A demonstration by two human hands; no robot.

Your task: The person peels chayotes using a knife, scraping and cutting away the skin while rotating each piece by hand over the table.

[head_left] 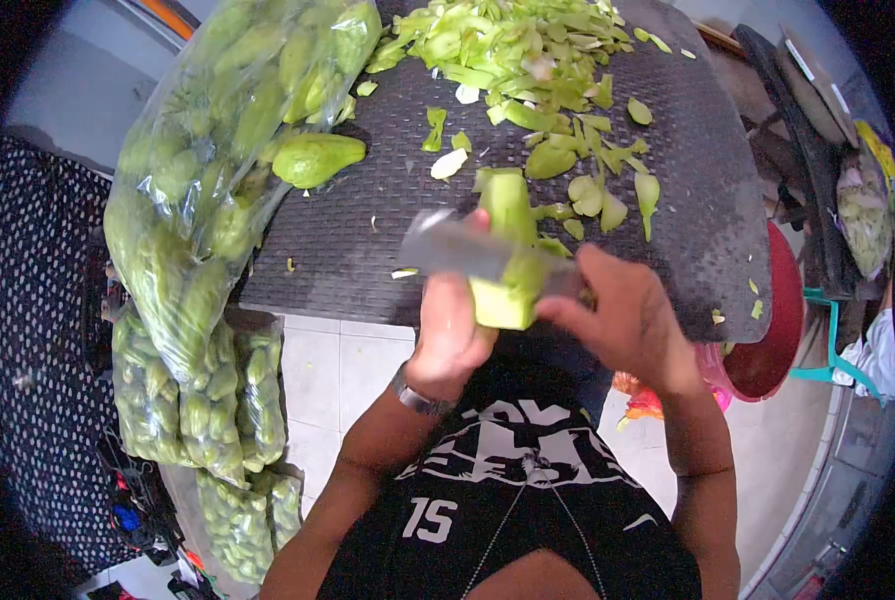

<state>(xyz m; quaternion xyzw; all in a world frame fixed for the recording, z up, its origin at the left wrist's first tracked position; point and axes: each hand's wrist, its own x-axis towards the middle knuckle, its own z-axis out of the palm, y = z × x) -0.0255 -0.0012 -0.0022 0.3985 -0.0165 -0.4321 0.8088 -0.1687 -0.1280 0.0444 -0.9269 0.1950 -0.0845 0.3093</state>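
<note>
My left hand (445, 330) is closed around a long, light green vegetable, which looks like a chayote (507, 205), with flat pared sides. It is held above the near edge of the dark woven-pattern tabletop (347, 255). In my right hand (627, 310) is a knife (457, 248), its wide blade lying across the chayote and blurred by motion. The knife's handle is mostly hidden by my fingers. Just beyond my hands lie green peelings (587, 195), and a large heap of cut pieces (517, 45) covers the far part of the table.
A clear plastic bag (182, 180) full of green vegetables leans over the table's left side, beside one loose whole vegetable (317, 160). More filled bags (202, 410) stand on the floor at left. To the right are a red basin (772, 330) and a turquoise stool (822, 340).
</note>
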